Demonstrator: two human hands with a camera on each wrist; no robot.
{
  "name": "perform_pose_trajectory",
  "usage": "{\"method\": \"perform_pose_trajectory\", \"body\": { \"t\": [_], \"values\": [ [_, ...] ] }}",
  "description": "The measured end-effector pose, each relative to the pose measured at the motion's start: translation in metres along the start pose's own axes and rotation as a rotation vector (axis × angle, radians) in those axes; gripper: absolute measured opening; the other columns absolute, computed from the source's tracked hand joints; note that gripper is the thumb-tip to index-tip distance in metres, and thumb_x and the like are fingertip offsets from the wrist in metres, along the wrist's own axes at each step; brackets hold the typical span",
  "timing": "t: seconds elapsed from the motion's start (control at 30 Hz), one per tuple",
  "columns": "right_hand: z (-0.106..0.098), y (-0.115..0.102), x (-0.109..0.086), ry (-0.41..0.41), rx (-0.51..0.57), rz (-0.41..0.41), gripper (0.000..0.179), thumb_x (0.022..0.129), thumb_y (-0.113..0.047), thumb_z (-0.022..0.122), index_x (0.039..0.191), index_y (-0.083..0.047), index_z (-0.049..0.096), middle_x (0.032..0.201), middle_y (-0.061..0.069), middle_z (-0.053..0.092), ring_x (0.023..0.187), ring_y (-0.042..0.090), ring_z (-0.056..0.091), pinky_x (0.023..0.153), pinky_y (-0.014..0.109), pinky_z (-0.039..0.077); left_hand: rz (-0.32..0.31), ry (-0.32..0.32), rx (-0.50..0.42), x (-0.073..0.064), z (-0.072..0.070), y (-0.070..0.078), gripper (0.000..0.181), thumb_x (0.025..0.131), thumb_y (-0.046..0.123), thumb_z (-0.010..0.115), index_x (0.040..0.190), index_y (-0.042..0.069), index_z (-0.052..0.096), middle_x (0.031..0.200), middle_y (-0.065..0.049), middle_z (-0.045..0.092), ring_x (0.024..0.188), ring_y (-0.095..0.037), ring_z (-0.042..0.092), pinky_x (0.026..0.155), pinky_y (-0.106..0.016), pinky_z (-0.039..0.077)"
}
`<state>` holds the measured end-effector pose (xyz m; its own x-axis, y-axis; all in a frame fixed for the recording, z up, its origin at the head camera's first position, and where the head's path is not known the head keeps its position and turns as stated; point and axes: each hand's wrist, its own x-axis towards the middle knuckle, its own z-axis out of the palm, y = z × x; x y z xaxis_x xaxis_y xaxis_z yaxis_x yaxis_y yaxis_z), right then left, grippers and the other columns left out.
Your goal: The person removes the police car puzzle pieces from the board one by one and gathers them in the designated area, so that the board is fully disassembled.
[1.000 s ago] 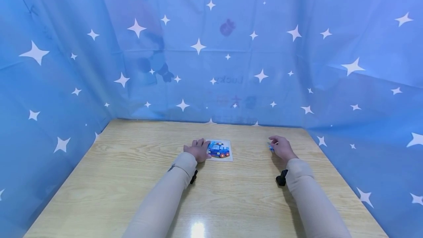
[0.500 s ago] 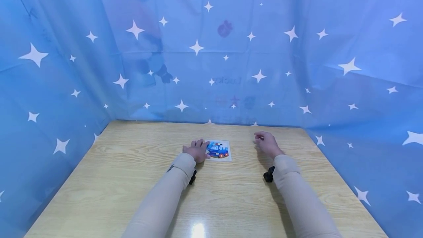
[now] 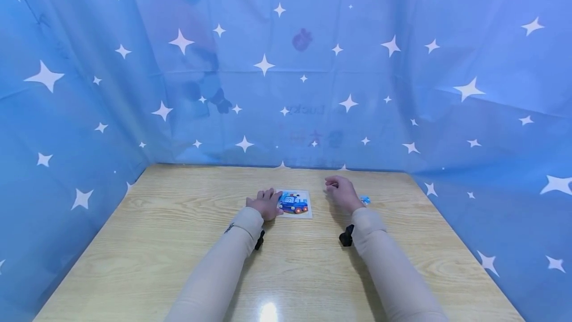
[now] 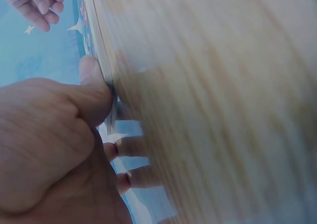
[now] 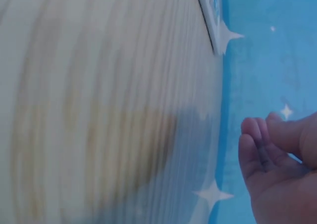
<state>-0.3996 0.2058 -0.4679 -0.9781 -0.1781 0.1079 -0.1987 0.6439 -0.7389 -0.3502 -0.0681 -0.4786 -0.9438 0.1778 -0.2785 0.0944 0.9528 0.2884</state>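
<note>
A flat jigsaw puzzle board [image 3: 303, 215] with a blue cartoon truck and a pale border lies near the back of the table. My left hand [image 3: 263, 205] rests at its left edge, fingers spread; in the left wrist view the thumb [image 4: 91, 92] touches the board's edge. My right hand [image 3: 343, 194] is over the table to the right of the board. Its thumb and fingertips are brought together, with a thin pale edge showing there in the head view; the fingers mostly hide that small piece. Beyond the right wrist lie blue puzzle pieces [image 3: 366, 200].
The wooden table [image 3: 178, 242] extends around both forearms. A blue curtain [image 3: 250, 88] with white stars hangs along its back and sides. Each wrist carries a small black camera, such as the right one [image 3: 346, 237].
My right hand has moved left from the blue pieces toward the board, and those pieces now show behind its wrist. My left hand stays at the board.
</note>
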Motion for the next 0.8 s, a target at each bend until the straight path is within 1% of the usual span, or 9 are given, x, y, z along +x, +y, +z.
{"method": "perform_pose_trajectory", "body": {
  "t": [0.1,0.23,0.37,0.43,0.5,0.53,0.63,0.7,0.8],
  "values": [
    [0.005,-0.003,0.005,0.012,0.023,0.015,0.034,0.106,-0.005,0.052,0.138,0.004,0.057,0.125,0.021,0.063,0.118,0.035,0.06,0.1,0.049,0.049,0.009,0.001,-0.011,-0.008,-0.006,0.002,0.066,0.105,0.045,0.052,0.163,0.031,0.024,0.17,-0.003,0.015,0.155,-0.032,0.012,0.115,-0.07,0.018],
    [0.01,-0.008,0.007,0.017,0.033,0.022,0.033,0.105,-0.004,0.053,0.136,0.004,0.059,0.123,0.02,0.064,0.116,0.034,0.06,0.099,0.048,0.05,0.007,0.001,-0.024,-0.008,-0.006,0.002,0.066,0.105,0.044,0.052,0.163,0.03,0.025,0.17,-0.003,0.015,0.155,-0.032,0.011,0.115,-0.07,0.017],
    [0.016,-0.013,0.006,0.009,0.036,0.016,0.032,0.105,-0.003,0.054,0.135,0.005,0.059,0.123,0.02,0.064,0.116,0.034,0.061,0.1,0.048,0.049,0.0,-0.003,-0.013,-0.005,-0.003,0.001,0.066,0.106,0.044,0.05,0.164,0.03,0.022,0.17,-0.003,0.013,0.156,-0.031,0.009,0.115,-0.071,0.015],
    [0.019,-0.015,0.006,0.0,0.032,0.005,0.031,0.104,-0.003,0.055,0.134,0.005,0.059,0.122,0.02,0.065,0.115,0.034,0.061,0.1,0.048,0.049,-0.002,-0.004,0.0,-0.004,-0.001,0.001,0.066,0.106,0.044,0.05,0.164,0.03,0.022,0.17,-0.003,0.012,0.156,-0.031,0.009,0.115,-0.071,0.015],
    [0.021,-0.016,0.006,-0.013,0.028,-0.003,0.032,0.104,-0.003,0.055,0.134,0.006,0.059,0.122,0.02,0.065,0.115,0.034,0.061,0.099,0.048,0.05,0.0,0.005,0.008,-0.005,-0.001,0.0,0.066,0.105,0.045,0.051,0.163,0.03,0.024,0.17,-0.003,0.014,0.155,-0.031,0.012,0.114,-0.071,0.017],
    [0.022,-0.017,0.006,-0.019,0.028,-0.003,0.031,0.104,-0.003,0.055,0.134,0.006,0.06,0.121,0.02,0.065,0.115,0.034,0.061,0.099,0.047,0.05,0.004,0.013,0.014,-0.003,0.0,0.0,0.066,0.105,0.045,0.052,0.163,0.03,0.025,0.17,-0.003,0.016,0.155,-0.032,0.013,0.113,-0.072,0.019],
    [0.025,-0.019,0.006,-0.029,0.026,-0.005,0.031,0.105,-0.004,0.054,0.134,0.005,0.06,0.121,0.019,0.065,0.114,0.033,0.062,0.099,0.047,0.05,0.012,0.011,0.021,-0.007,-0.003,0.001,0.065,0.105,0.046,0.051,0.163,0.03,0.026,0.169,-0.003,0.017,0.155,-0.032,0.015,0.114,-0.07,0.02],
    [0.026,-0.021,0.005,-0.03,0.043,0.001,0.031,0.105,-0.005,0.055,0.134,0.004,0.06,0.122,0.018,0.065,0.115,0.033,0.062,0.099,0.047,0.05,0.019,0.01,0.023,-0.008,-0.004,0.001,0.065,0.105,0.045,0.051,0.163,0.03,0.026,0.169,-0.003,0.017,0.154,-0.032,0.015,0.114,-0.07,0.021],
    [0.028,-0.024,0.004,-0.038,0.064,-0.011,0.032,0.104,-0.004,0.056,0.134,0.005,0.06,0.122,0.019,0.065,0.115,0.034,0.061,0.099,0.048,0.05,0.019,-0.003,0.017,-0.011,-0.006,0.002,0.065,0.106,0.044,0.05,0.163,0.029,0.024,0.17,-0.003,0.015,0.155,-0.031,0.013,0.115,-0.069,0.019]
  ]
}}
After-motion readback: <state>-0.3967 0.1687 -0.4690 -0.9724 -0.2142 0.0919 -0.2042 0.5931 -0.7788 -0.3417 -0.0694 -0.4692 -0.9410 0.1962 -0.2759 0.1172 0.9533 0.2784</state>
